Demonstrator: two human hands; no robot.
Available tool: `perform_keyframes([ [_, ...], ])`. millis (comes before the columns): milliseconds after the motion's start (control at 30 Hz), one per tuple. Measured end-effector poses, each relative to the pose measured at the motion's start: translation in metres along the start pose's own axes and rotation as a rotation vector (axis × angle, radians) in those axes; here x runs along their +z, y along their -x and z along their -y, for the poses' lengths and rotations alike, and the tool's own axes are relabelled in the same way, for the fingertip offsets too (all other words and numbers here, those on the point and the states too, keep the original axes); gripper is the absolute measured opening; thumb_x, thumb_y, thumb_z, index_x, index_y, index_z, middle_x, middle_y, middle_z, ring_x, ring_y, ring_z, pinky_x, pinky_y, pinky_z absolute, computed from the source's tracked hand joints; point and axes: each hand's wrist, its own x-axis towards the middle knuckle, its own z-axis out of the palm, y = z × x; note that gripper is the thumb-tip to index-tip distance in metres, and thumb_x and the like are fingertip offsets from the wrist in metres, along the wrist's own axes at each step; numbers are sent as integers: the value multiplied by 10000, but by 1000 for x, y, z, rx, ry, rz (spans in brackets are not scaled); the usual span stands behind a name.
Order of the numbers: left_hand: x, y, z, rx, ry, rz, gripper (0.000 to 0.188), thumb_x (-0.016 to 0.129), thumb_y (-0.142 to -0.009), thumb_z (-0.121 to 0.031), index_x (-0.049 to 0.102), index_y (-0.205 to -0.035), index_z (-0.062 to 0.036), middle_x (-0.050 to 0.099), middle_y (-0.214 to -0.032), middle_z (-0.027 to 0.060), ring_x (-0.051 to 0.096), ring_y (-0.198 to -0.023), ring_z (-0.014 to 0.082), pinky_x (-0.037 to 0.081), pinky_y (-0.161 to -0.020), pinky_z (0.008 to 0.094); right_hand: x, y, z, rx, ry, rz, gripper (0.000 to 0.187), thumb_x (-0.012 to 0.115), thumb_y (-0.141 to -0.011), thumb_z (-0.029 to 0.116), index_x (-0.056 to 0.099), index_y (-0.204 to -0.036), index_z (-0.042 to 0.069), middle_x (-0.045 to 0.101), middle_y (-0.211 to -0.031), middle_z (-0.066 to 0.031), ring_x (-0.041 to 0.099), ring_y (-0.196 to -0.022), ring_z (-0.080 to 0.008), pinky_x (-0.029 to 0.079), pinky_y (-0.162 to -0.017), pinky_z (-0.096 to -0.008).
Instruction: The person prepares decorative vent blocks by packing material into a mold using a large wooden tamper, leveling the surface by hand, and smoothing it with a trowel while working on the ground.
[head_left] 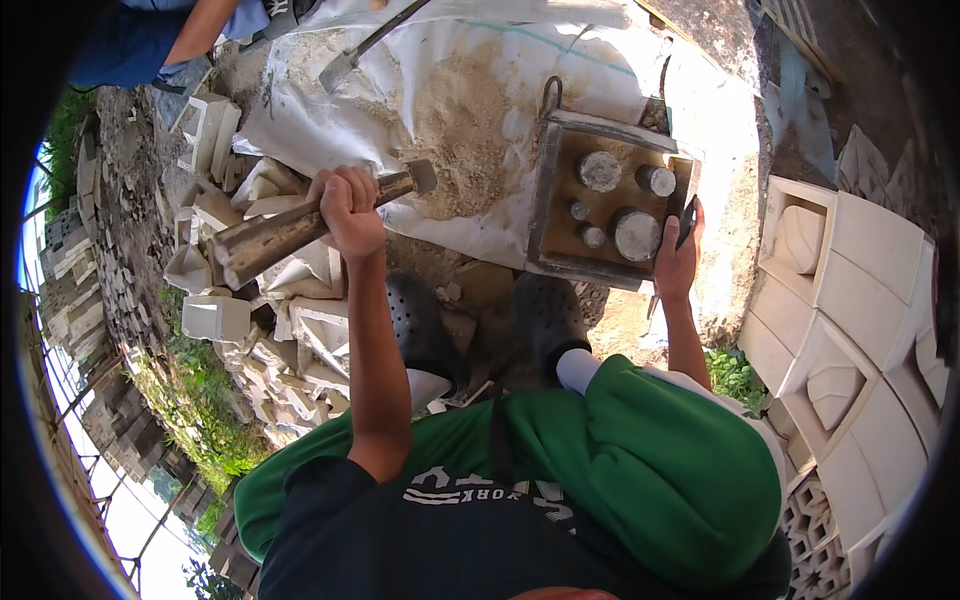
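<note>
My left hand (352,212) is closed around a thick, worn wooden bar (272,238) with a short greyish end piece (423,177). The bar is tilted in the air, left of a square metal mould frame (537,215). Inside the frame, round grey cylinders of different sizes, such as a large one (637,234) and another (599,171), stand on a brown bed. A loop handle (551,95) sticks up at its far left corner. At the frame's right side my right hand (678,258) grips a dark handle (687,220).
Sandy powder (465,125) lies on a white sheet (330,125). A flat-bladed tool (340,70) rests there, near another person's arm (200,30). Broken pale block pieces (315,270) heap at left; pale moulded blocks (870,250) stack at right. My dark clogs (550,315) stand before the frame.
</note>
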Motion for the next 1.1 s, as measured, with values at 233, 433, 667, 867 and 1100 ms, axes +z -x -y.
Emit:
perform_keyframes([
  [233, 31, -22, -42, -118, -63, -126, 305, 405, -836, -122, 248, -575, -148, 237, -478, -29, 187, -420, 82, 206, -432, 262, 1, -5, -7, -104, 54, -82, 504, 422, -965, 265, 298, -1386, 16, 451, -1313, -242, 459, -1206, -329, 342, -1008, -371],
  [433, 18, -5, -8, -44, -9, -45, 321, 406, -850, -139, 246, -572, -150, 231, -477, -32, 179, -420, 82, 191, -423, 253, 2, 0, 7, -103, 94, -105, 507, 426, -966, 267, 298, -1384, 9, 435, -1326, -248, 442, -1221, -338, 323, -1023, -375],
  [667, 27, -24, -43, -98, -27, -157, 335, 398, -868, -162, 244, -571, -156, 221, -478, -33, 176, -422, 84, 203, -434, 257, 3, -6, -18, -191, 169, -162, 500, 425, -967, 262, 299, -1385, 18, 471, -1299, -234, 485, -1182, -329, 364, -990, -373],
  [867, 9, 9, 13, -13, -66, -77, 334, 394, -870, -141, 234, -577, -154, 212, -492, -27, 188, -445, 76, 222, -448, 265, 4, -7, -15, -204, 176, -141, 484, 414, -971, 223, 274, -1393, 32, 517, -1234, -239, 526, -1120, -322, 385, -953, -375],
  [1100, 32, 0, -33, -81, -57, -167, 323, 383, -881, -143, 260, -584, -124, 259, -495, -14, 235, -439, 89, 232, -432, 254, -6, -3, -1, -624, 457, -316, 371, 497, -916, 158, 475, -1264, 30, 577, -1076, -179, 563, -1007, -302, 420, -906, -352],
])
